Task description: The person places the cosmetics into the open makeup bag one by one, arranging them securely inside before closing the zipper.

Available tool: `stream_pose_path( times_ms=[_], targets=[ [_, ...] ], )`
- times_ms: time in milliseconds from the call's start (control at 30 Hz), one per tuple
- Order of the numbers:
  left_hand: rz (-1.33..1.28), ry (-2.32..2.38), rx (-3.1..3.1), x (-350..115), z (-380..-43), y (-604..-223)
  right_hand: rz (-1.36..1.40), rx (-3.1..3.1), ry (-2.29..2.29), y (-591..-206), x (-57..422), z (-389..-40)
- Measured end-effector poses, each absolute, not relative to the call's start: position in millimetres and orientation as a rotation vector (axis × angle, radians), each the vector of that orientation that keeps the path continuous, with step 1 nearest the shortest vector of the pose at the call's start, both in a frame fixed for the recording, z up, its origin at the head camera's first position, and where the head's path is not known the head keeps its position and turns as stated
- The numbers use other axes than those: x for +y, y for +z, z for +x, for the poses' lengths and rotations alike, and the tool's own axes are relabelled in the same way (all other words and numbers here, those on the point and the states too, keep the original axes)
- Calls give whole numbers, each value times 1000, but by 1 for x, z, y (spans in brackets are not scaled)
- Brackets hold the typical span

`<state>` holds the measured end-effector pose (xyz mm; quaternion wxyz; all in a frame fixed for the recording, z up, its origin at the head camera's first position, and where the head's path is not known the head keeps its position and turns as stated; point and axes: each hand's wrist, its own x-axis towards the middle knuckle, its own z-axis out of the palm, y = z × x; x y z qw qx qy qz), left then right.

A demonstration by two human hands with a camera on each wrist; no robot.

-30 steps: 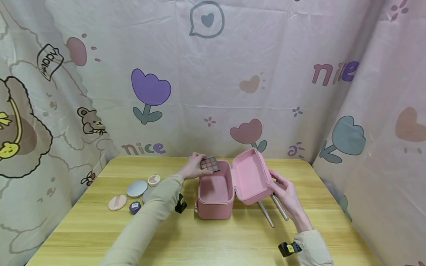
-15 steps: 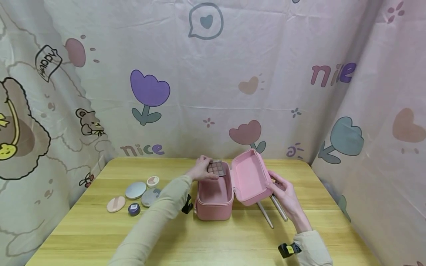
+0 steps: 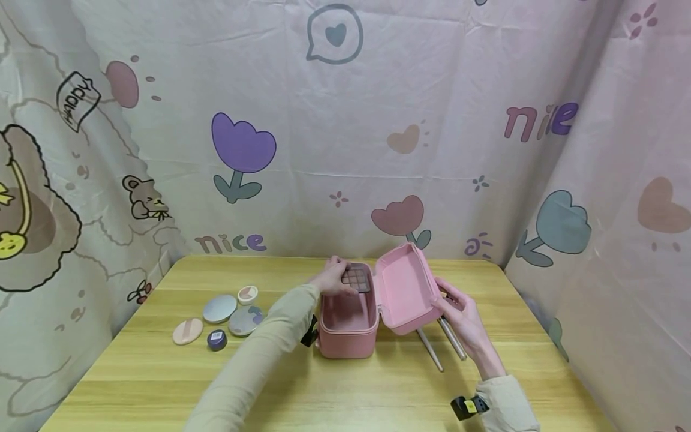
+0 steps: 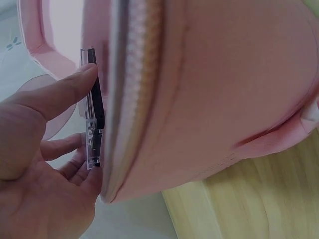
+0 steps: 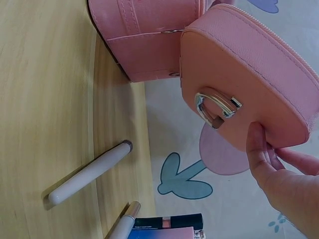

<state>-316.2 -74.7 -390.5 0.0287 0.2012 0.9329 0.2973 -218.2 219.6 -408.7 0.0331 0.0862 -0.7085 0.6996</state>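
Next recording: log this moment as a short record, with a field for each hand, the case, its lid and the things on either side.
Left hand: pinches a gridded palette at the case's opening
Right hand: holds the lid near its outer end
Pink case: upright on the wooden table
Lid: open, tilted out to the right
Left of case: puff, purple jar, silver disc, patterned disc, small round pan
Right of case: pale sticks, dark tube
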Motion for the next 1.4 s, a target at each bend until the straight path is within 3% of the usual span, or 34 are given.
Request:
stream_pose_path(
  times_ms=[1400],
  targets=[
    [651,860,2887,-72,-317,-396,283,-2182,2165,-409,220,-218]
  ],
)
